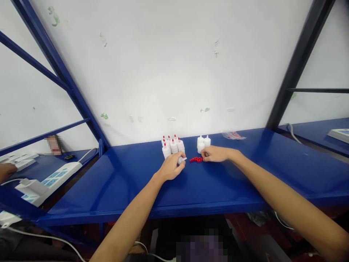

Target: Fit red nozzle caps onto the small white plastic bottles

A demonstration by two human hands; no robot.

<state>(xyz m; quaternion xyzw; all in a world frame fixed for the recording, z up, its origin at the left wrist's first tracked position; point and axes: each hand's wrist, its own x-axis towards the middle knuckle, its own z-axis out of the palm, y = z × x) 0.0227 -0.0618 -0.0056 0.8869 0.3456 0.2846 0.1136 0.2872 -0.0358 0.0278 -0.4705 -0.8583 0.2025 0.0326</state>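
Left hand (171, 167) grips a tilted white bottle (180, 160) over the desk (131, 185); right hand (214, 154) bends its fingers at the red caps (195, 159), grip unclear, where a careless fingertip sweep could scatter them.

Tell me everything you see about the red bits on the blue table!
The red bits are small and bright red, and look like plastic. They lie loose in one cluster on the blue table, stretched sideways between the person's left hand and right hand. The right hand is at the cluster's right end, seemingly touching it. They're too small to make out exact shapes or count.
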